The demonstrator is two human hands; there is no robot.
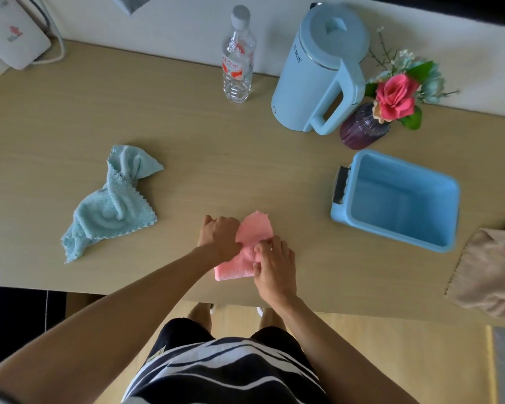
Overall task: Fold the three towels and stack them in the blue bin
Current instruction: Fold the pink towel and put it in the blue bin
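A pink towel (254, 231), partly folded, lies near the table's front edge. My left hand (220, 236) grips its left side with closed fingers. Pinching its middle and lower right part is my right hand (273, 268). A light blue towel (111, 205) lies crumpled to the left on the table. At the right edge a beige towel (490, 272) lies rumpled. The blue bin (397, 199) stands to the right of my hands, with nothing inside it.
At the back of the wooden table (187, 135) stand a clear plastic bottle (238, 62), a light blue kettle (321, 71) and a purple vase with flowers (365, 126). A white device with a cable (12, 36) sits at the far left corner.
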